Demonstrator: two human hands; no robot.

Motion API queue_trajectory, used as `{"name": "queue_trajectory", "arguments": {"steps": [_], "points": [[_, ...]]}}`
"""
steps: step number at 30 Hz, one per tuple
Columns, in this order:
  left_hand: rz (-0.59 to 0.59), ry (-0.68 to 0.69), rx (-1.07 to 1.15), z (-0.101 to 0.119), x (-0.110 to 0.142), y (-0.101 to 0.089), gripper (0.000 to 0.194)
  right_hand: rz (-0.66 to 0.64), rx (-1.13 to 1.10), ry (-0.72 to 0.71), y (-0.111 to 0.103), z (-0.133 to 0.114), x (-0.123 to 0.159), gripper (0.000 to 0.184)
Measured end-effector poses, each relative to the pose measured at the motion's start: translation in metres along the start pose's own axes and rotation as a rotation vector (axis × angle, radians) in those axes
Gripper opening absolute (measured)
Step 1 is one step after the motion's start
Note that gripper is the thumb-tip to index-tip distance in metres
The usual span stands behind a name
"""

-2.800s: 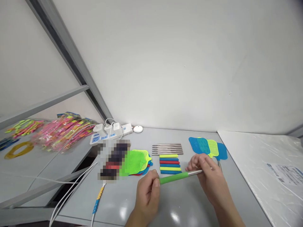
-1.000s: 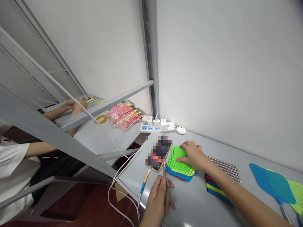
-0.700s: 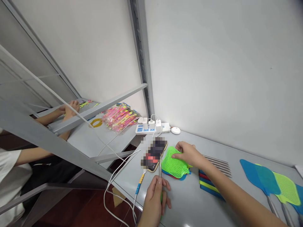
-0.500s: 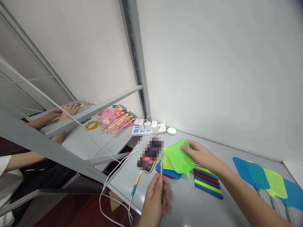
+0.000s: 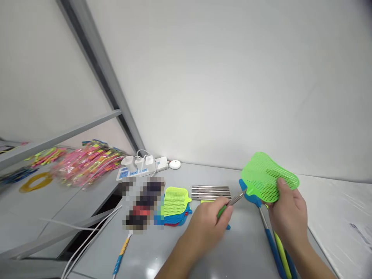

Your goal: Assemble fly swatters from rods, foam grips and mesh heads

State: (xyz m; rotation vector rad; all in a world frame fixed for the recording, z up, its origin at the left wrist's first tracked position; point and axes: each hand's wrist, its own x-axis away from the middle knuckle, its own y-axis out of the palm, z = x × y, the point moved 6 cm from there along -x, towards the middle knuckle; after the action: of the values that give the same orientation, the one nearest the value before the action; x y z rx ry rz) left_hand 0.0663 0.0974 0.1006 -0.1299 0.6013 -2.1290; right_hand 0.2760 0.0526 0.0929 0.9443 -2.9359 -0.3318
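My left hand (image 5: 210,219) is closed around a metal rod with a green grip (image 5: 223,210), tilted up to the right. My right hand (image 5: 289,217) pinches a bright green perforated fly swatter head (image 5: 263,174) by its right side. The rod's tip is at the head's short stub; whether it sits inside I cannot tell. Below the green head lie several fly swatters with blue and yellow-green handles (image 5: 273,248), their heads partly hidden. Left of my left hand is a stack of swatter heads (image 5: 176,202), yellow-green on top. Several metal rods (image 5: 210,190) lie behind that hand.
A blurred-out phone (image 5: 145,205) lies at the left with a cable attached. Behind it stands a power strip (image 5: 162,163) with chargers, beside a round white object (image 5: 174,164). A grey frame bar (image 5: 61,138) crosses before pink packets (image 5: 87,161). White sheeting (image 5: 343,209) covers the right.
The view has turned right. My right hand has carried the green swatter head from the stack to the right, and my left hand has brought the rod to its stub.
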Motion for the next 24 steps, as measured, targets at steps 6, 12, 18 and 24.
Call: {"name": "queue_trajectory", "arguments": {"steps": [6, 12, 18, 24], "points": [[-0.095, 0.13, -0.259, 0.003, -0.049, 0.022, 0.027, 0.206, -0.086, -0.139, -0.032, -0.005, -0.032, 0.036], [-0.14, 0.219, -0.487, -0.013, -0.043, 0.039, 0.029, 0.206, -0.063, -0.046, -0.046, 0.021, -0.033, 0.039], [-0.143, 0.26, -0.514, -0.025, -0.041, 0.049, 0.028, 0.078, 0.031, -0.074, -0.036, 0.023, -0.023, 0.038], [-0.191, 0.208, -0.579, -0.032, -0.044, 0.051, 0.029, 0.057, 0.083, -0.046, -0.035, 0.025, -0.022, 0.033]]}}
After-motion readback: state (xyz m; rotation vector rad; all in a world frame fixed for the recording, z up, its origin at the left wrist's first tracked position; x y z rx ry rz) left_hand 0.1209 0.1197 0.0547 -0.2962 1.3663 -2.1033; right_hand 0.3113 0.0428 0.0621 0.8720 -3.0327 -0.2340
